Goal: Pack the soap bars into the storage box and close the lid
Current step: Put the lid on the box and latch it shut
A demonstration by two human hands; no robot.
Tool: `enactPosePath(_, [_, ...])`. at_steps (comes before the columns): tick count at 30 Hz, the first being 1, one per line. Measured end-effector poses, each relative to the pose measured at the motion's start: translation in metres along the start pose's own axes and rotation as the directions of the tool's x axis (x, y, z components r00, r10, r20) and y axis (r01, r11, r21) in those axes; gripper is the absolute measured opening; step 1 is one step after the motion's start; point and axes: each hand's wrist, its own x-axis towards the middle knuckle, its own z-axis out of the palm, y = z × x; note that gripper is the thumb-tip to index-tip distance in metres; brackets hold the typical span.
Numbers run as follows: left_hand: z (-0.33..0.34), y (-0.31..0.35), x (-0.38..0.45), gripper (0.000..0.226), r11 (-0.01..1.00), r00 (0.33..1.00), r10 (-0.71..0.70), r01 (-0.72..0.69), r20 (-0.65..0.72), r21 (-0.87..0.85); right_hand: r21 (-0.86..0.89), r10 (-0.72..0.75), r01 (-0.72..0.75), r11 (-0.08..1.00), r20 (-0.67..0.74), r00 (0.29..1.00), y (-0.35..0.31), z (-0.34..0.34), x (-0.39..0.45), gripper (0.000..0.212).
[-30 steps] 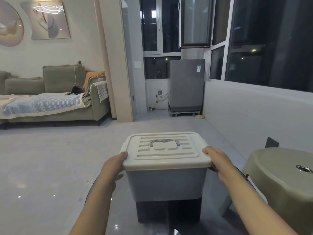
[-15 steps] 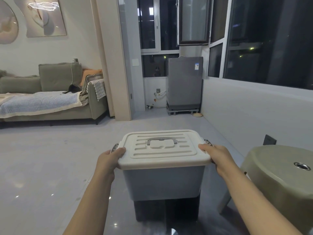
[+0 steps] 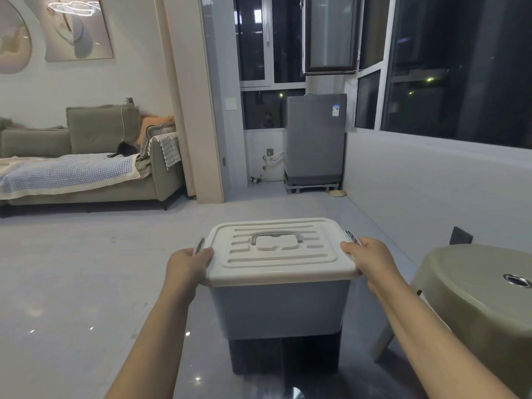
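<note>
A grey storage box (image 3: 280, 306) stands on a glossy dark table (image 3: 201, 370) right in front of me. Its white ribbed lid (image 3: 280, 254), with a grey carry handle (image 3: 276, 236) lying flat, sits on top of the box. My left hand (image 3: 187, 263) grips the lid's left edge at the grey side latch (image 3: 199, 245). My right hand (image 3: 368, 259) grips the right edge at the other latch (image 3: 352, 237). Both latches stick out from the sides. No soap bars are visible; the inside of the box is hidden.
A pale green plastic stool (image 3: 483, 300) stands close on the right of the table. Beyond lie a tiled floor, a green sofa (image 3: 95, 159) at far left, a grey washing machine (image 3: 315, 139) at the back and a white wall along the right.
Both hands have shifted on the lid's edges, and the grey side latches, hidden a second ago, now stick out at both sides. The box has stayed in place.
</note>
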Motion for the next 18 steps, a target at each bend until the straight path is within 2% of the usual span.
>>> enactPosePath(5, [-0.0003, 0.0018, -0.0002, 0.024, 0.989, 0.995, 0.095, -0.095, 0.009, 0.110, -0.015, -0.009, 0.009, 1.000, -0.004, 1.000, -0.0014, -0.0005, -0.0016, 0.024])
enactPosePath(10, [-0.0013, 0.0035, -0.0022, 0.032, 0.984, 0.992, 0.125, -0.128, 0.031, 0.125, -0.050, -0.030, 0.029, 0.998, -0.014, 0.999, -0.0032, -0.0005, -0.0026, 0.021])
enactPosePath(14, [0.0009, 0.0026, -0.0004, 0.037, 0.977, 0.993, 0.114, -0.114, 0.012, 0.178, -0.186, -0.090, 0.084, 0.979, -0.022, 0.996, -0.0038, 0.0027, -0.0024, 0.035])
enactPosePath(18, [0.0028, 0.0027, -0.0001, 0.041, 0.974, 0.996, 0.086, -0.080, -0.019, 0.210, -0.204, -0.068, 0.066, 0.977, 0.000, 0.998, -0.0032, 0.0016, -0.0063, 0.018])
